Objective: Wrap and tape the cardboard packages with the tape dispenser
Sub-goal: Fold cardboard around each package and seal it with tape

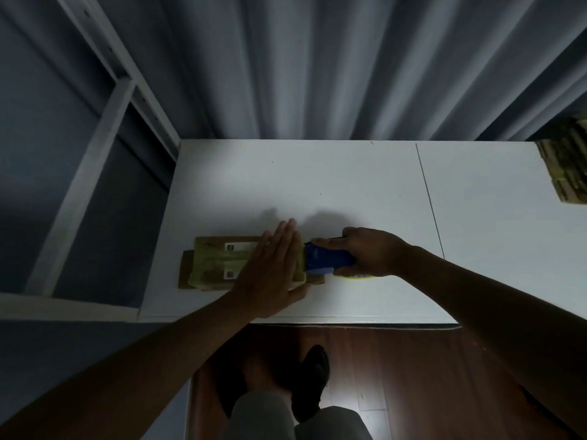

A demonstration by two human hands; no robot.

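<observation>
Because your left hand (pixel 273 265) presses flat, fingers straight, on the cardboard package (pixel 222 265), it stays put while your right hand (pixel 365 252) grips the tape dispenser (pixel 327 258) at its end.

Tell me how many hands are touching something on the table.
2: the left hand lies flat on the package; the right hand holds the blue tape dispenser.

Left hand (pixel 273 265) pressing flat on the cardboard package (pixel 219 265); right hand (pixel 368 252) gripping the blue tape dispenser (pixel 327 260) at the package's right end, on the white worktop (pixel 349 185).
</observation>
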